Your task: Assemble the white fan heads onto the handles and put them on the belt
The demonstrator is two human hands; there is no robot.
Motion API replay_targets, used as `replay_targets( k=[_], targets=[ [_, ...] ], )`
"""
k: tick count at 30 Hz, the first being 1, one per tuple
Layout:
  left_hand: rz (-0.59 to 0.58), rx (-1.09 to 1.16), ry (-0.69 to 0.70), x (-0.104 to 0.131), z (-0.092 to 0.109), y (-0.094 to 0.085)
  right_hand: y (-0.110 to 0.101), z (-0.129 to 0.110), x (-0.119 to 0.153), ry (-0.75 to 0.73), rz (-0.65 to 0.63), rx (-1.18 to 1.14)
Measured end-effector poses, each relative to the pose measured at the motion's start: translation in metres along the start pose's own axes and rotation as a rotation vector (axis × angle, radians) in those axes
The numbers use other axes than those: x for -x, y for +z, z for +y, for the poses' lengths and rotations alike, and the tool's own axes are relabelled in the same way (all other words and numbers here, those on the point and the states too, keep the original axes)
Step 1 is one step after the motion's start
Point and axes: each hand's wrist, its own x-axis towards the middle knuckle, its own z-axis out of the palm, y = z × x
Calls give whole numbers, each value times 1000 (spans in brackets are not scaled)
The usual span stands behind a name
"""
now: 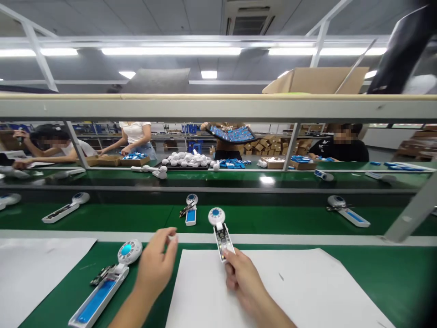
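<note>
The right hand [244,275] pinches the lower end of a white unit [221,232], thumb on top and fingers curled beneath, closed firmly enough to carry it above the white sheet [205,291]. Gripped by the tail, it points its round head away and leaves most of the board [222,237] uncovered — probably so the parts stay in sight and within the other hand's reach. The left hand [157,259] hangs near, between that unit and a second one [99,298]; its fingers are half curled, thumb close to the forefinger, and blur hides whether the tips pinch anything small. The second unit lies slantwise on the green mat [143,314], just left of that forearm, its tray facing up and its board [103,274] resting out to the side, perhaps to keep the blue piece inside exposed. Beyond the pale rail [273,238], more units lie well apart on the green belt [259,218] — a spacing that likely lets each be picked up without knocking its neighbour.
</note>
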Motion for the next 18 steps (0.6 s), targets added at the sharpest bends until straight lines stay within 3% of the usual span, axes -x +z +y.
replay_targets(
  k=[3,4,6,9,14,16,18],
  targets=[
    [176,-223,-1,-1,-4,-32,-15,-5,-19,-105,116,-18],
    [168,-297,-15,-1,-8,-38,-19,-5,-23,-127,152,-6],
    [-14,-423,-4,-2,-15,-35,-23,-3,-27,-145,210,33],
    [-381,-557,75,-16,-14,1,-21,3,-28,-135,253,95],
    [-488,-680,250,-78,-1,96,-16,9,-28,-131,234,173],
    [-580,-730,226,-104,0,120,-17,8,-28,-139,211,183],
    [-618,-780,175,-121,4,131,-17,7,-28,-166,174,177]
  ],
)
